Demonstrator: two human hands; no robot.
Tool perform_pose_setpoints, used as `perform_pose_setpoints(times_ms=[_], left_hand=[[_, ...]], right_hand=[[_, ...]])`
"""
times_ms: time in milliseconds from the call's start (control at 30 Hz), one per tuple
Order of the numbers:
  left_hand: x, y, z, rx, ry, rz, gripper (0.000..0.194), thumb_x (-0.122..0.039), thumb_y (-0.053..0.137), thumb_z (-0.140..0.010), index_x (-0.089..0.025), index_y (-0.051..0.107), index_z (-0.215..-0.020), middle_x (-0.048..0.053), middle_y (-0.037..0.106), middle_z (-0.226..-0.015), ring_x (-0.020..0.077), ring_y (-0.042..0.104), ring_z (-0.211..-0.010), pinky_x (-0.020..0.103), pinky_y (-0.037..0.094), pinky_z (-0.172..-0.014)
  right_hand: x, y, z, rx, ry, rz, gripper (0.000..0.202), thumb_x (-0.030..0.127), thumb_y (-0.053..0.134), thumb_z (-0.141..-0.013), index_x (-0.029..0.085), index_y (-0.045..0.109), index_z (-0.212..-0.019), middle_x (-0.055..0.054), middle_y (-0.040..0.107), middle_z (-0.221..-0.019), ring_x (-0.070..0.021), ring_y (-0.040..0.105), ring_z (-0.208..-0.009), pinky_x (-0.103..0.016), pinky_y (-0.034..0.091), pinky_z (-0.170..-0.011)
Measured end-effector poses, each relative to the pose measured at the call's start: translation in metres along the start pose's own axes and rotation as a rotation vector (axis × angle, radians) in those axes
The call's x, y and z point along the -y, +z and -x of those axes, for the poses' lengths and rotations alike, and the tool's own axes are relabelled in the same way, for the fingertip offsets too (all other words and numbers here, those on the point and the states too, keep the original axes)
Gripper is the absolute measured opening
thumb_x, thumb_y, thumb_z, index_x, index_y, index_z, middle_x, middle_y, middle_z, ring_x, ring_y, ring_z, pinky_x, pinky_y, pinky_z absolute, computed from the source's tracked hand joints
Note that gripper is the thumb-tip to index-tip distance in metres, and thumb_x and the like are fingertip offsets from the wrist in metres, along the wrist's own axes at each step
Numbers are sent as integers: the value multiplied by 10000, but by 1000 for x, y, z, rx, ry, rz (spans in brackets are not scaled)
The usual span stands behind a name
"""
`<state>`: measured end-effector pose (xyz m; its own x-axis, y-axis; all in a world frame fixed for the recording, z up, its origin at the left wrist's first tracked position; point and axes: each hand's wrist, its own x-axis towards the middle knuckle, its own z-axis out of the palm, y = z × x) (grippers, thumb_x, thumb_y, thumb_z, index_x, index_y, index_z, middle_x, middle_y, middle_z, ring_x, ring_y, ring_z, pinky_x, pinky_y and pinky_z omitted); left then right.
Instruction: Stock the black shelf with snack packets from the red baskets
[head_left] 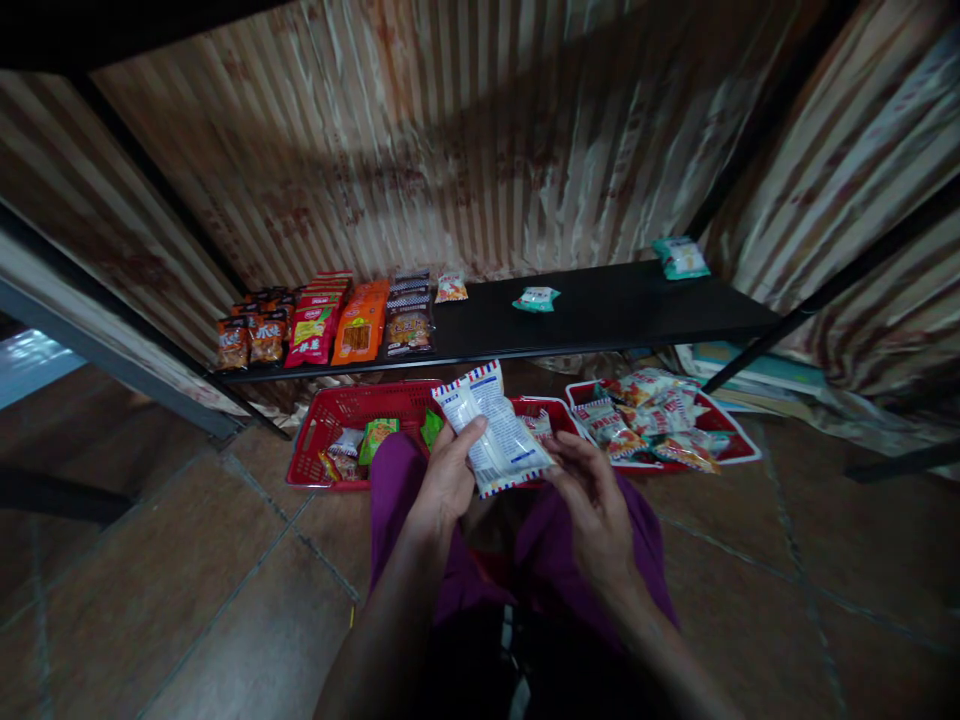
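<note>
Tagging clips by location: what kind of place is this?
Probably a small shop or storeroom. A low black shelf carries rows of like snack packets, red plastic baskets of loose snacks sit on the tiled floor, and the left hand holds another packet.

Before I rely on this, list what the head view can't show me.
Head view, held packet: front side faces away.
Head view, its small print: too small and blurred.
Head view, middle basket: mostly hidden behind held packet and right hand.
Head view, right basket: bottom buried under upper packets.
</note>
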<state>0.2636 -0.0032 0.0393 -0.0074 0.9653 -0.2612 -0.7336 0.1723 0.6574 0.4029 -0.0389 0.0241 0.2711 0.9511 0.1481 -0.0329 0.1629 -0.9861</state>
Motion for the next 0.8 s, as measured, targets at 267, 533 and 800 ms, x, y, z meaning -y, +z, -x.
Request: perform_pose_setpoints(times_ms=[267, 533, 800], left_hand=[[6, 15, 11, 55, -18, -70, 472, -280, 794, -614, -151, 650, -1045, 94, 711, -1036, 254, 645, -995, 376, 447, -935], [9, 21, 12, 78, -17, -101, 451, -268, 794, -611, -143, 656, -1022, 99, 715, -1012, 249, 656, -954, 371, 446, -919], [13, 27, 6, 64, -22, -125, 437, -295, 806, -586, -152, 665, -974, 98, 713, -1020, 257, 644, -995, 372, 432, -938]], right_hand=[[18, -12, 0, 23, -521, 446, 293, 273, 510, -865, 253, 597, -1145, -95, 576, -1240, -265, 520, -1168, -478, 427, -973], [17, -5, -4, 88, -791, 671, 443, 189, 514, -844, 264, 531, -1281, -75, 585, -1285, -281, 495, -1212, -518, 415, -981], [8, -6, -11, 114, -760, 731, 470, 186, 505, -849, 262, 503, -1313, -66, 562, -1319, -278, 449, -1264, -524, 424, -990]])
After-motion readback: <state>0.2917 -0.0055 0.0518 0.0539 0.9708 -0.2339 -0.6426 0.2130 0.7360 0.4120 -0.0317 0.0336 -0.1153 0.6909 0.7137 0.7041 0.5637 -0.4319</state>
